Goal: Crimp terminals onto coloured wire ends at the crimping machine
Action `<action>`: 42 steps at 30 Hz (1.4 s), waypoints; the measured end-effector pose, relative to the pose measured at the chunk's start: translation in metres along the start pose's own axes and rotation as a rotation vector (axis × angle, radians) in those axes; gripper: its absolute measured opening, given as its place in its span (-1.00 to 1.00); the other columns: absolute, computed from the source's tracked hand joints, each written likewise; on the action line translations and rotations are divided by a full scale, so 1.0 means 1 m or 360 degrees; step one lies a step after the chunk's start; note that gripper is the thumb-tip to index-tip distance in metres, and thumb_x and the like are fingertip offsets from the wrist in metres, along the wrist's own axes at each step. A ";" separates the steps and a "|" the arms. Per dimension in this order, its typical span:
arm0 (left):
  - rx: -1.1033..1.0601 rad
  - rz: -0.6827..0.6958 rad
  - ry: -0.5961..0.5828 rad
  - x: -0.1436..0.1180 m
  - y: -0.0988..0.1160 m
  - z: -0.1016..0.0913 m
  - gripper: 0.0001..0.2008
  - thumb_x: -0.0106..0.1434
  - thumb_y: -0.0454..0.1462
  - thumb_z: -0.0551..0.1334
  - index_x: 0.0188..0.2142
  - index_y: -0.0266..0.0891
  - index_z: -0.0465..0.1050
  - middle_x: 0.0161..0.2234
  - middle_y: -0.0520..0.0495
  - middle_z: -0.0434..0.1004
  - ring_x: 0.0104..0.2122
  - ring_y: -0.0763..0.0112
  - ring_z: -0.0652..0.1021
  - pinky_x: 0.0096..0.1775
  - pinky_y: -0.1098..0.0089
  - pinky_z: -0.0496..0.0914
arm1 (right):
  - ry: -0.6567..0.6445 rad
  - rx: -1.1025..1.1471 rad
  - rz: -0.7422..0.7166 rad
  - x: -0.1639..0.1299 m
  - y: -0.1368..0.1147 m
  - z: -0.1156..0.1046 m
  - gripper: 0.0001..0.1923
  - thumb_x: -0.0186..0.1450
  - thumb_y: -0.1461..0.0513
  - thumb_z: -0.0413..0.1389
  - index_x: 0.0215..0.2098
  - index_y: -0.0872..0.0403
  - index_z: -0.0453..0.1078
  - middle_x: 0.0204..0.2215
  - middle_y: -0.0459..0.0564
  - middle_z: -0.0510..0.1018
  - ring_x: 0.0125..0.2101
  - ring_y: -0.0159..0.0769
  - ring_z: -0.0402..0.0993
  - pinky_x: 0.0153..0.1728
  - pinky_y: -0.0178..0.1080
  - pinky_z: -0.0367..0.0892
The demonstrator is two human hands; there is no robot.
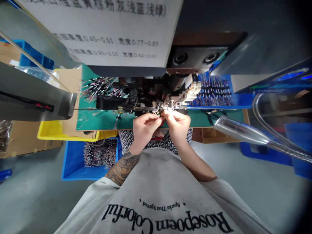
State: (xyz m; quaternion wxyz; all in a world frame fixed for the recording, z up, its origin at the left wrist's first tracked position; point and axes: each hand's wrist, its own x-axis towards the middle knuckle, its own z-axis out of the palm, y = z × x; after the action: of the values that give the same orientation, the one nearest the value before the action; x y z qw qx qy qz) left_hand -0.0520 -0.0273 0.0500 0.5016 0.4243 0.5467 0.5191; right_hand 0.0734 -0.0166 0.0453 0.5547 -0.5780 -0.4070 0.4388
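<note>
Thin coloured wires point(157, 112), some yellow and white, fan out at the fingertips of my left hand point(146, 128), which is closed on them. Just beside it, my right hand point(178, 125) pinches a wire right in front of the lit crimping tooling point(168, 105) of a press; its fingertips partly hide the wire. Both hands are close together at the table's front edge. A metal terminal strip point(143, 108) runs in from the left toward the tooling.
Wire bundles lie on the green tabletop point(83, 122) at left, in a blue tray point(240, 101) at right, and in a blue bin point(73, 169) below. A clear-tipped flexible tube point(241, 130) and dark-handled pliers point(212, 115) are at right. The press body point(234, 42) overhangs.
</note>
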 end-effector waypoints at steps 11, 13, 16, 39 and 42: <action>0.0047 -0.0063 -0.0088 -0.004 0.008 0.001 -0.84 0.17 -0.16 0.51 -0.39 -0.19 0.68 -0.43 -0.04 0.72 -0.49 0.35 0.67 -0.45 0.40 0.61 | -0.0074 -0.0005 -0.0029 -0.007 0.001 -0.005 -0.66 0.29 0.05 0.30 -0.55 0.06 0.57 -0.66 -0.15 0.35 -0.56 -0.43 0.22 -0.49 -0.28 0.23; 0.0030 -0.0044 -0.0077 -0.003 0.007 0.001 -0.82 0.15 -0.16 0.52 -0.41 -0.19 0.64 -0.41 -0.05 0.72 -0.46 0.34 0.68 -0.41 0.38 0.63 | -0.0038 -0.0017 -0.0038 -0.005 0.001 -0.005 -0.56 0.30 0.04 0.28 -0.65 0.07 0.45 -0.68 -0.17 0.28 -0.58 -0.45 0.15 -0.52 -0.29 0.17; 0.0030 0.0018 -0.0038 -0.001 0.003 0.001 -0.79 0.11 -0.17 0.54 -0.43 -0.21 0.59 -0.40 -0.05 0.71 -0.41 0.36 0.70 -0.32 0.39 0.65 | -0.0038 0.0009 -0.0028 -0.002 0.001 -0.003 -0.52 0.31 0.05 0.27 -0.68 0.07 0.38 -0.69 -0.18 0.24 -0.58 -0.47 0.11 -0.53 -0.29 0.15; -0.0012 -0.0081 -0.0075 -0.003 0.004 0.002 -0.82 0.17 -0.18 0.52 -0.41 -0.17 0.60 -0.42 -0.02 0.71 -0.48 0.33 0.69 -0.43 0.36 0.65 | 0.0003 -0.0015 -0.0031 -0.002 0.004 -0.003 -0.63 0.32 0.02 0.28 -0.56 0.04 0.55 -0.65 -0.15 0.38 -0.57 -0.43 0.23 -0.50 -0.28 0.22; -0.0034 -0.0093 -0.0072 -0.002 0.001 0.001 -0.81 0.17 -0.17 0.52 -0.40 -0.17 0.58 -0.44 0.00 0.70 -0.49 0.33 0.69 -0.41 0.35 0.66 | 0.0011 0.0017 -0.0023 -0.001 0.004 -0.003 -0.59 0.31 0.03 0.28 -0.61 0.05 0.48 -0.66 -0.17 0.27 -0.57 -0.45 0.12 -0.52 -0.28 0.14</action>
State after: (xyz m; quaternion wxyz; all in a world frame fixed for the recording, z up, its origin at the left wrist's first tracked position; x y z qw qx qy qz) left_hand -0.0509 -0.0290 0.0515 0.5332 0.4144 0.5419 0.5003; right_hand 0.0757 -0.0182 0.0414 0.5623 -0.5736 -0.4069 0.4350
